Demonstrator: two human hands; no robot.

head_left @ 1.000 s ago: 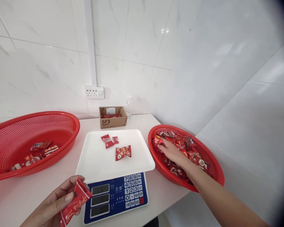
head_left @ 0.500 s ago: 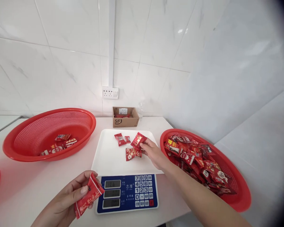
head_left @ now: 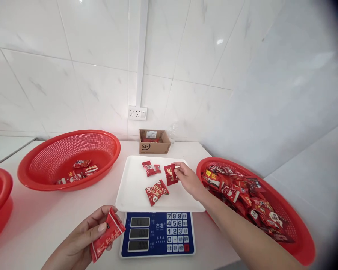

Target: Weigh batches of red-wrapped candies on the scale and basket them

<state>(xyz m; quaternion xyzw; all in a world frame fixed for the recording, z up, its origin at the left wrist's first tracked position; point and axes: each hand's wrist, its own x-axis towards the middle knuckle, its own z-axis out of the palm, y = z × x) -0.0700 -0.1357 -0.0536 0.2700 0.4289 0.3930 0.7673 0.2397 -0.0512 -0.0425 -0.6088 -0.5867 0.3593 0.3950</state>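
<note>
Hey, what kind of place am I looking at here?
Probably a small packing or weighing station: a blue electronic scale with a white plastic tray, red mesh baskets of red wrapped sweets, and a brown cardboard shipping box against white tiled walls.

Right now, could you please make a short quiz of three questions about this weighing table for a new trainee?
1. True or false: the left hand holds a red candy packet.
2. How many red packets rest on the white plastic scale tray, apart from the red packet pinched in the right hand?
3. Which holds more packets: A, the red mesh basket on the left, or B, the red mesh basket on the right?

Key: 1 true. 2 three: two near the back, one larger in the middle. 3 B.
</note>
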